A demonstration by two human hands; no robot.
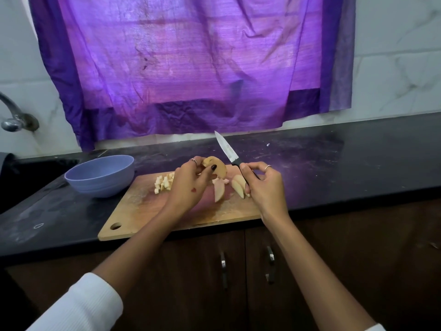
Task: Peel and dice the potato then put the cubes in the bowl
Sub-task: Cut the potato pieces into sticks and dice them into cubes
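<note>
Left hand [191, 185] raised, pinching potato piece [218, 167], right hand [265, 185] gripping knife [229, 151], blade angled up

A single head-worn, wide-angle view is given, directed forward and down from above the counter edge. The wooden cutting board [181, 211] is seen close at centre, the purple curtain [191, 63] fills the top, and cabinet doors [238, 271] lie below.

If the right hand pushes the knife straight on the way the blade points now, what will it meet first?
Probably nothing close. The right hand holds the knife with its tip up, away and a little left, past the potato piece in the left hand. Next in line looks like the purple curtain, though depth is unclear.
</note>
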